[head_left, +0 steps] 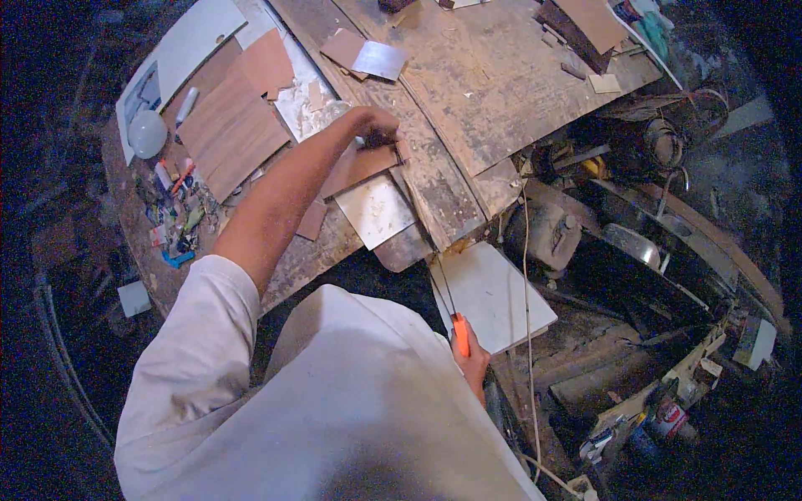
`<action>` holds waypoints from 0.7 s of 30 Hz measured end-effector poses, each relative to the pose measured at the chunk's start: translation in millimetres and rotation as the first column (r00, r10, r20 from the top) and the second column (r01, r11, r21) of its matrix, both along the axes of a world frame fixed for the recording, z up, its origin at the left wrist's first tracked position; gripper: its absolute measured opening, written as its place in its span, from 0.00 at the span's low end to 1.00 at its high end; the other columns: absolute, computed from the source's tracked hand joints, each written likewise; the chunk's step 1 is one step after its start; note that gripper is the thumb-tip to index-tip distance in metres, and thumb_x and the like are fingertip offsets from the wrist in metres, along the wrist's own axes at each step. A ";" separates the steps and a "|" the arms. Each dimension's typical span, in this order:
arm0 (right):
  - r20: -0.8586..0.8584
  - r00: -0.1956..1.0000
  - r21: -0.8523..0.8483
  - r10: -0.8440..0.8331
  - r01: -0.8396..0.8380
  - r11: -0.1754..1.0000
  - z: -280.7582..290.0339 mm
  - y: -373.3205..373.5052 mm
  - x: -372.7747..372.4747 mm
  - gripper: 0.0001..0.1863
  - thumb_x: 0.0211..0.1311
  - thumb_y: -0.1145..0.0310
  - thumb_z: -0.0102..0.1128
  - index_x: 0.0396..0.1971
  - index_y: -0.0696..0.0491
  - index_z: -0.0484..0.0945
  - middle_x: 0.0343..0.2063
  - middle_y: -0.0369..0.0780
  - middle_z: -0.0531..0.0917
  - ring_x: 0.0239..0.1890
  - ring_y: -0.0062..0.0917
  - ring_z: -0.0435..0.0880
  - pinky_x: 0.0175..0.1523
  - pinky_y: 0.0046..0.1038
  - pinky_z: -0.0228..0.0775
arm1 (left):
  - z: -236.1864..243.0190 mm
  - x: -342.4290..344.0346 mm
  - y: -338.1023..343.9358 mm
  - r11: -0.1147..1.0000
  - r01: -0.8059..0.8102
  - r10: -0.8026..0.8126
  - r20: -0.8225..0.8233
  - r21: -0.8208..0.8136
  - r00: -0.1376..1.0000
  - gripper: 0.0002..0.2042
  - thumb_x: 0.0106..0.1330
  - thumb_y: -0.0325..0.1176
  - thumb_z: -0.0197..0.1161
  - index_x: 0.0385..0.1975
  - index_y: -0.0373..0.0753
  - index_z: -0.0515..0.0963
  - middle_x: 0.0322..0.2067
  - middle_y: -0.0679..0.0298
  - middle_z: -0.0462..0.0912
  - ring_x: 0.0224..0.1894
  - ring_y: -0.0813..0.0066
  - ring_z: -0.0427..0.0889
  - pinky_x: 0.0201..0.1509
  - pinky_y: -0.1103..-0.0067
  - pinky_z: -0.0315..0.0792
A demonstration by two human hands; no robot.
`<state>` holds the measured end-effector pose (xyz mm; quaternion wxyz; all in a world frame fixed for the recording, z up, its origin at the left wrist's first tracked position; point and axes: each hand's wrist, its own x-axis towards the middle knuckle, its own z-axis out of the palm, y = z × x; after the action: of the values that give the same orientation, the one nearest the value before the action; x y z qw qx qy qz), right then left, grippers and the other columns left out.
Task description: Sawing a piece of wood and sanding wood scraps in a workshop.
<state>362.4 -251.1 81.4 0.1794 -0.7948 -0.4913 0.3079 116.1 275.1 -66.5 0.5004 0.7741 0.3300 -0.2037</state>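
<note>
My right hand is closed around the orange handle of a hand saw. Its narrow blade points away from me, and the tip meets the front end of a thin wooden strip at the bench edge. Reaching across the bench, my left hand has its fingers bent down over the far part of that strip; the fingertips are partly hidden. Beneath and beside the left hand lie a brown board and a white panel sprinkled with sawdust.
A worn workbench carries a large wood-grain sheet, a round white object and small clutter at left. Below its edge sits a white board. A pale cord hangs at right, near a dusty canister.
</note>
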 end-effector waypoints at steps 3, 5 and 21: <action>-0.023 1.000 -0.152 0.016 -0.019 0.988 7.9 2.2 0.9 0.30 0.59 0.65 0.66 0.63 0.39 0.72 0.27 0.53 0.85 0.28 0.45 0.86 0.33 0.40 0.79 | 1.2 1.8 -3.0 0.964 -0.213 0.204 -0.071 -0.160 0.976 0.19 0.64 0.47 0.59 0.20 0.38 0.74 0.20 0.67 0.72 0.22 0.69 0.69 0.27 0.67 0.62; -0.017 1.000 0.052 0.017 -0.016 0.999 9.0 -0.9 0.3 0.30 0.58 0.64 0.67 0.63 0.40 0.72 0.26 0.52 0.84 0.29 0.46 0.86 0.33 0.40 0.78 | 5.8 2.9 -4.3 0.959 -0.199 0.191 -0.057 -0.201 0.980 0.19 0.65 0.48 0.58 0.22 0.37 0.76 0.22 0.67 0.73 0.23 0.70 0.70 0.28 0.67 0.63; -0.028 0.995 -0.126 0.092 -0.095 0.987 8.2 -4.1 3.0 0.32 0.60 0.70 0.68 0.66 0.46 0.69 0.29 0.51 0.85 0.30 0.30 0.88 0.35 0.29 0.78 | 12.0 -10.0 -20.9 0.881 -0.411 0.457 0.189 -0.236 0.869 0.13 0.60 0.41 0.70 0.35 0.37 0.82 0.36 0.67 0.83 0.36 0.77 0.78 0.43 0.75 0.75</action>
<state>365.5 -255.2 89.6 0.1190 -0.7772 -0.5055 0.3554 106.1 254.1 -54.6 0.6400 0.6478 0.4127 -0.0212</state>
